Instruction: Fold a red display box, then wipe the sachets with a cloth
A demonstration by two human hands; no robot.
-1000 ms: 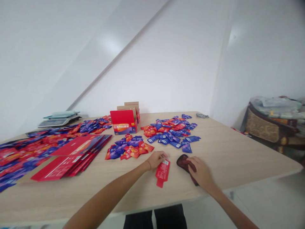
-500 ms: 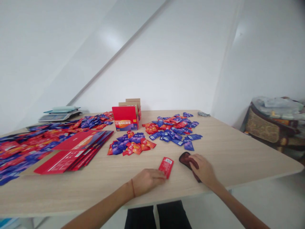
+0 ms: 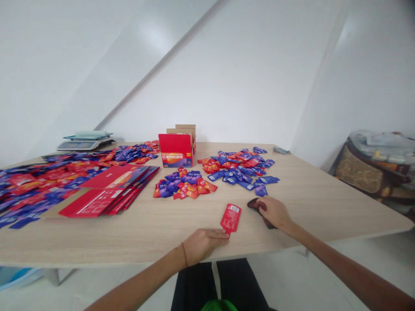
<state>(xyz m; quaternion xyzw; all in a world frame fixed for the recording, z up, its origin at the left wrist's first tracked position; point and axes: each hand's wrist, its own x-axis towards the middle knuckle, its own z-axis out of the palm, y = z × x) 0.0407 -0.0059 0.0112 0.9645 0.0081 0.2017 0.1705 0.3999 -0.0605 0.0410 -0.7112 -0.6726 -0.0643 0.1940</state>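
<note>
A single red sachet [image 3: 231, 217] with a barcode lies flat at the near part of the table, its narrow neck towards me. My left hand [image 3: 206, 242] has its fingertips on that neck; whether the thumb is beneath it is hidden. To the right, my right hand [image 3: 274, 211] is closed on a dark brown, elongated object [image 3: 255, 204] with a rounded far end. It rests on or just above the tabletop, and my fingers cover its middle, so its exact kind cannot be told.
A small pile of sachets [image 3: 184, 185] and a larger one [image 3: 241, 167] lie ahead. Behind stands an open red carton [image 3: 175, 150]. Flattened red cartons [image 3: 106, 190], a wide sachet heap [image 3: 35, 185] and a scale [image 3: 84, 144] are at left. A patterned chair [image 3: 359, 172] stands right.
The whole view has shifted, with the table higher in the picture. My left fingers have slid down to the sachet's neck, showing more of it. My right hand still grips the dark object.
</note>
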